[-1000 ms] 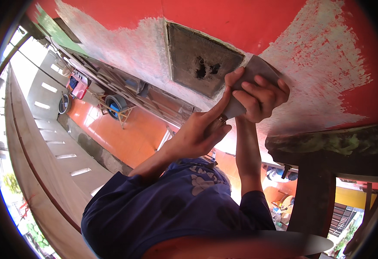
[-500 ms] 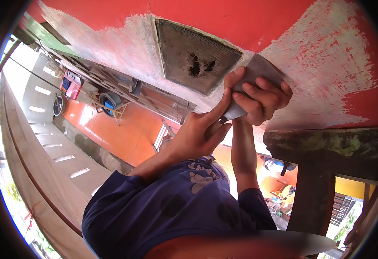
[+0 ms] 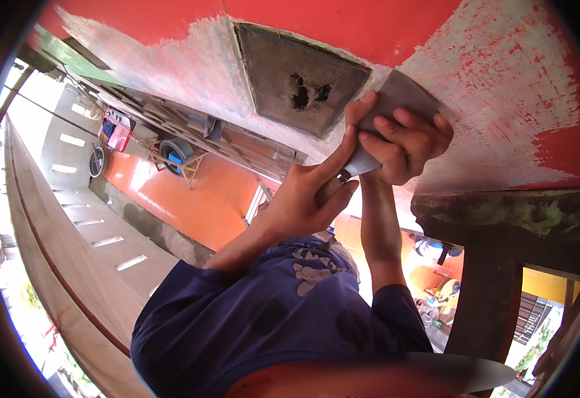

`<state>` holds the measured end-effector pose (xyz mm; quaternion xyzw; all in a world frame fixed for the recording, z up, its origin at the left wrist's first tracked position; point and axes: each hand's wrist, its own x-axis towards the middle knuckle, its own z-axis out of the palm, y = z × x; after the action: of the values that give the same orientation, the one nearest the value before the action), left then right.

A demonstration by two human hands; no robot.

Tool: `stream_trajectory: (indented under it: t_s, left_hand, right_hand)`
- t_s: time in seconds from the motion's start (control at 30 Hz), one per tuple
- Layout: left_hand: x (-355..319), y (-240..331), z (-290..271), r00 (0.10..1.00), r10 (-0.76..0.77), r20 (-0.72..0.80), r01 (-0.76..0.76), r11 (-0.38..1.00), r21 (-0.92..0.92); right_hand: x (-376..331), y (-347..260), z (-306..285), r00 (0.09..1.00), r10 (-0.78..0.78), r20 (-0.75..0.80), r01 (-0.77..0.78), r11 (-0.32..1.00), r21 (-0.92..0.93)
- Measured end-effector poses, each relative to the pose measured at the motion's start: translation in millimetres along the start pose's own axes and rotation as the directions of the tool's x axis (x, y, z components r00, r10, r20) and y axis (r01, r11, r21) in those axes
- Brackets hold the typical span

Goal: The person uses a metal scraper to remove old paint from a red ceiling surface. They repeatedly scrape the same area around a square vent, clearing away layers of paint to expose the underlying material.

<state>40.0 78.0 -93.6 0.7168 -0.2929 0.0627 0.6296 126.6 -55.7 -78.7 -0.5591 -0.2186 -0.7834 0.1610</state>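
A putty knife with a wide grey blade [image 3: 399, 98] lies against the red and whitish scraped wall, just right of a mesh-covered vent [image 3: 283, 73]. My left hand [image 3: 306, 199] is closed round its handle, the index finger stretched along the blade's edge. Curled over the blade are the fingers of my right hand [image 3: 406, 146], pressing on its face. The handle is mostly hidden in my left palm. Two ragged dark holes show in the vent's mesh. Patchy whitish wall [image 3: 502, 106] spreads to the right of the blade.
A dark beam with a post [image 3: 482, 292] stands at the right. Along the left runs a long wooden board [image 3: 58, 265]. Farther off are an orange floor [image 3: 171, 199], a grey tub on a wooden stand [image 3: 176, 154] and a pale block wall with slots [image 3: 104, 229].
The whole view has shifted slightly. Both hands and the putty knife have moved a little up and to the right in the picture, with the same hold on it.
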Motion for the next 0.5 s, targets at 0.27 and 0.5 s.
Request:
stream_trajectory:
  t_s: [0.27,0.5]
  left_hand:
    - [7.7,5.5,-5.2,0.998,-0.027,0.053,0.028,0.999,-0.019]
    - [-1.3,6.9,1.5,0.996,-0.075,0.05,0.078,0.996,-0.053]
  right_hand:
    - [20.5,8.6,10.8,0.999,-0.002,-0.048,0.002,1.0,-0.007]
    - [-1.4,2.4,-2.6,0.999,0.045,-0.006,-0.045,0.999,0.03]
